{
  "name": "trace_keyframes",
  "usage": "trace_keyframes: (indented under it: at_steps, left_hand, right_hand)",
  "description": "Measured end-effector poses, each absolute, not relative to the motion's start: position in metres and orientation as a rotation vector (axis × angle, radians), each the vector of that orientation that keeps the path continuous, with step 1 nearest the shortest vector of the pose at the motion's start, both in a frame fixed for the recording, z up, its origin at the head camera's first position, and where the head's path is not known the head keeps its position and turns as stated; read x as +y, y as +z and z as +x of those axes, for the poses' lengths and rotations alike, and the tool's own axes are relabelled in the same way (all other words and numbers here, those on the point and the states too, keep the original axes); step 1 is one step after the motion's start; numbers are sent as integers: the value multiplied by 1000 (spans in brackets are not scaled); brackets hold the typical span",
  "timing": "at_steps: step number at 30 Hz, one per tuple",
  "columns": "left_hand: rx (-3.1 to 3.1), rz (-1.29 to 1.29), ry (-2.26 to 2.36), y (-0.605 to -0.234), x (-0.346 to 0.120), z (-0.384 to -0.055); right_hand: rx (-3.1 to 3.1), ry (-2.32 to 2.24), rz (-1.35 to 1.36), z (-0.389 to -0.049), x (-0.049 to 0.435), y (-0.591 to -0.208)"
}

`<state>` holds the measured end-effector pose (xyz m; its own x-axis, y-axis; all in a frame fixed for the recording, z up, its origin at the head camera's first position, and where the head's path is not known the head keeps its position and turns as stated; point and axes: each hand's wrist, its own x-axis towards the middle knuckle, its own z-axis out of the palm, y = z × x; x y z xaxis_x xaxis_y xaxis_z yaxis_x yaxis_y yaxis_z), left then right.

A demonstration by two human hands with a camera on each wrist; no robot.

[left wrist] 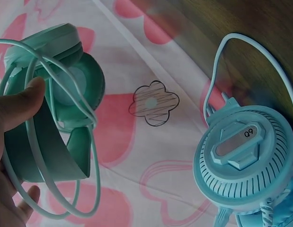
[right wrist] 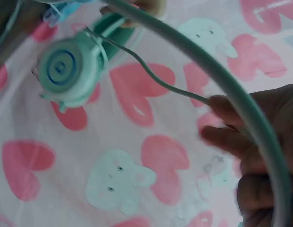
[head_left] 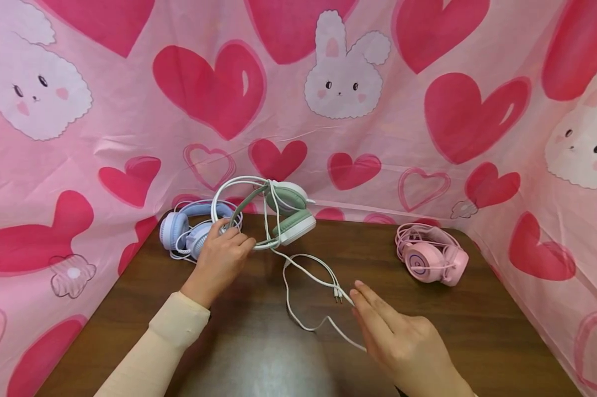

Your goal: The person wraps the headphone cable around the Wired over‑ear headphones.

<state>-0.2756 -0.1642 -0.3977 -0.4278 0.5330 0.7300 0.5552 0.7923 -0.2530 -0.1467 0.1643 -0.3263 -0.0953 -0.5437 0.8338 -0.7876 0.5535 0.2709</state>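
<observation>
My left hand [head_left: 224, 259] grips the headband of green-and-white headphones [head_left: 291, 226], lifted above the table at its back left. Loops of white cable wrap around the headband and ear cups; in the left wrist view the thumb presses over the green headband [left wrist: 47, 142]. Between the fingertips of my right hand [head_left: 403, 336] runs the white cable [head_left: 308, 274], stretched from the headphones. A loose length of it curves over the table, its plug end [head_left: 338, 295] hanging near the middle. The right wrist view shows the pinched cable [right wrist: 155, 78] leading back to an ear cup [right wrist: 63, 68].
Light blue headphones [head_left: 174, 231] lie at the back left, behind my left hand. Pink headphones [head_left: 427, 259] with bundled cable rest at the right. Behind the brown wooden table [head_left: 259, 342] hangs a pink cloth [head_left: 288, 127] with hearts and rabbits, covering both sides too.
</observation>
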Motion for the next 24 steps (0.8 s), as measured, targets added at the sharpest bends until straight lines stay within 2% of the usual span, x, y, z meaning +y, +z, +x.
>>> trace_keyframes:
  at_steps: [6, 24]
  left_hand:
    - [-2129, -802, -17, -396, -162, -275]
    - [-2144, -913, 53, -407, -149, -267]
  right_hand:
    - [-1874, 229, 1069, -145, 170, -318]
    - [-1635, 285, 1107, -174, 165, -304]
